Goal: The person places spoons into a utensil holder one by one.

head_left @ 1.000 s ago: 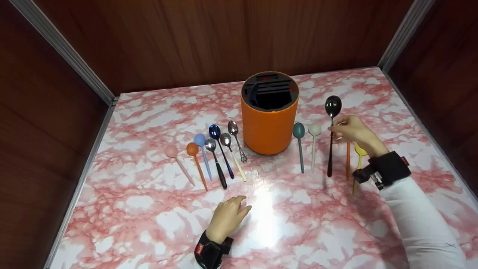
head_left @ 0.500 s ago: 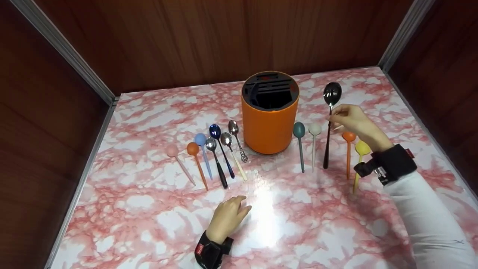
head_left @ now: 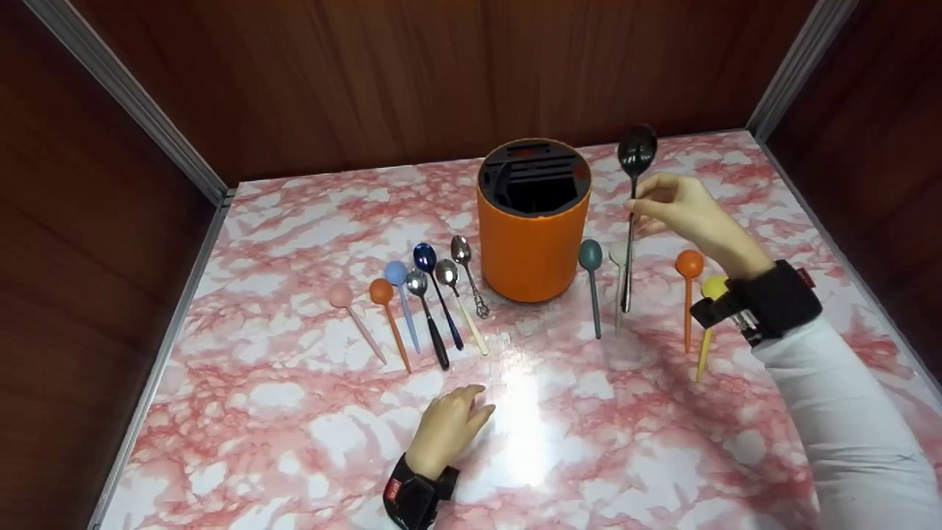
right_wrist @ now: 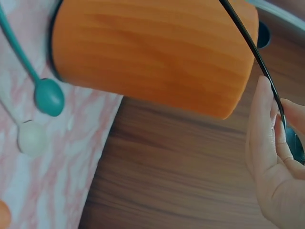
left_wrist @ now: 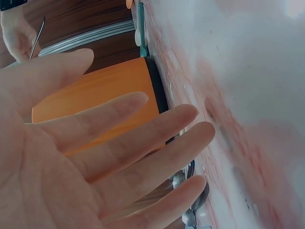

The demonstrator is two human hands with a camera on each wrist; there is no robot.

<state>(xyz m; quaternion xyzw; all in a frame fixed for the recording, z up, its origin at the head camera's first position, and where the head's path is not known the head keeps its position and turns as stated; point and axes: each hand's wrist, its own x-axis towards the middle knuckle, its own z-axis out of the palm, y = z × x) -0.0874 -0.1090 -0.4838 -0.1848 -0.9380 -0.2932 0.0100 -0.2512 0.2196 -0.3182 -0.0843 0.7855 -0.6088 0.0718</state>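
Note:
My right hand (head_left: 677, 210) pinches a long black spoon (head_left: 637, 151) by its handle just below the bowl. The spoon hangs above the table, bowl up and handle end down, to the right of an orange cylindrical holder (head_left: 531, 258) with a slotted black top. In the right wrist view, thumb and fingers meet on the thin dark handle (right_wrist: 248, 40), in front of the holder's orange side. My left hand (head_left: 447, 430) is over the front of the table with relaxed, spread fingers and nothing in them; the left wrist view shows its palm (left_wrist: 57, 171).
Left of the holder lie several spoons, among them a pink one (head_left: 341, 296), an orange one (head_left: 382, 291) and a dark blue one (head_left: 425, 256). To its right lie a teal spoon (head_left: 591, 255), a pale one (head_left: 617, 254), an orange one (head_left: 689, 263) and a yellow one (head_left: 713, 287).
My right hand has raised the black spoon and carried it left and back, toward the holder. The left hand has stayed where it was.

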